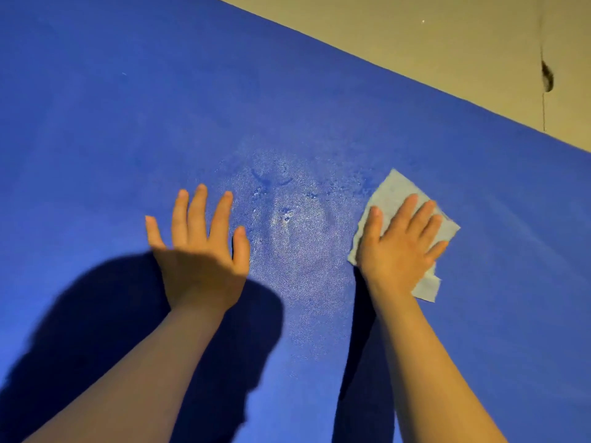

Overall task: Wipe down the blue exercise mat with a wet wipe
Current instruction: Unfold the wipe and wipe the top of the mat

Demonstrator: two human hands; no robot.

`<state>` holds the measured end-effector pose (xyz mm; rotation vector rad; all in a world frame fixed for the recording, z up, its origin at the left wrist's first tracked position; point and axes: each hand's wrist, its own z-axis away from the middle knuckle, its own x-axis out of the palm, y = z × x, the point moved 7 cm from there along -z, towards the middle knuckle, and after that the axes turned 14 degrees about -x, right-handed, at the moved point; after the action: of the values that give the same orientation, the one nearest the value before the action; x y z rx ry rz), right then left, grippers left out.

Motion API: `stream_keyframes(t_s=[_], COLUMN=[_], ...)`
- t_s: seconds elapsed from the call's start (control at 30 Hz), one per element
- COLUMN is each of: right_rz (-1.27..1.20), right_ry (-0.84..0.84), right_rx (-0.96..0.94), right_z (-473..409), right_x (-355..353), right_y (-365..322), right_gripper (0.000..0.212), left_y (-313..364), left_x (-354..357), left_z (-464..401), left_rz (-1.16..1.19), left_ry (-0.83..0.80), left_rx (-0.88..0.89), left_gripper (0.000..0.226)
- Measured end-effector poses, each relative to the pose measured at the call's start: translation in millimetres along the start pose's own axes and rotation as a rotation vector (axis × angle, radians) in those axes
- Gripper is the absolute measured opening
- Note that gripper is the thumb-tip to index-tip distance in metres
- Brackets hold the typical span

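Blue mat [128,123], one wipe [388,195] under right hand [399,247]

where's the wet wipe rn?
Head view, right of centre: the pale blue wet wipe lies flat on the blue exercise mat under the right hand, just right of the whitish damp patch.

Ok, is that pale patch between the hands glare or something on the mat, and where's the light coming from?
Head view: the speckled patch on the blue mat looks like wet sheen catching light, though residue can't be ruled out; dark shadows fall left of the left hand and right hand, so light comes from the right; wipe slightly blurred.
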<state>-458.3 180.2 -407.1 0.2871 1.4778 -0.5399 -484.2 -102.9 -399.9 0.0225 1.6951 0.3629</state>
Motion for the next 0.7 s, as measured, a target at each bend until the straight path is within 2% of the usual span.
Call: stream_keyframes(t_s=[0.13, 0.23, 0.3, 0.43, 0.53, 0.6, 0.7], right_rz=[-0.026, 0.000, 0.006, 0.007, -0.043, -0.008, 0.018], right_ry=[-0.052, -0.119, -0.097, -0.056, -0.026, -0.061, -0.108], right_rx=[-0.450, -0.711, -0.622, -0.129, 0.108, 0.070, -0.275], right_z=[-8.4, -43.1, -83.7, -119.5, -103.4, -97.9, -89.9], right_x=[15.8, 9.5, -2.5, -26.4, -25.0, -15.0, 0.7], right_y=[-101.6, -108.9, -70.0, 42.3, 53.8, 20.2, -65.1], right_gripper=[0.076, 0.074, 0.071, 0.060, 0.065, 0.069, 0.070], left_y=[-2.1, -1.5, 0.4, 3.2, 5.2, 6.4, 7.5], left_x=[2.7, 1.0, -1.2, -1.3, -4.3, -5.0, -4.9], left_z=[-1.4, -2.0, -4.1, -3.3, -2.1, -3.2, -4.6], left_rz=[-0.010, -0.032, -0.037, -0.034, -0.029, -0.029, -0.040], left_ry=[-0.103, -0.108, -0.093, -0.053, -0.047, -0.064, -0.082], left_rx=[-0.066, -0.065, -0.063, -0.024, -0.032, -0.046, -0.066], left_gripper=[0.053, 0.056, 0.057, 0.054, 0.053, 0.053, 0.053])
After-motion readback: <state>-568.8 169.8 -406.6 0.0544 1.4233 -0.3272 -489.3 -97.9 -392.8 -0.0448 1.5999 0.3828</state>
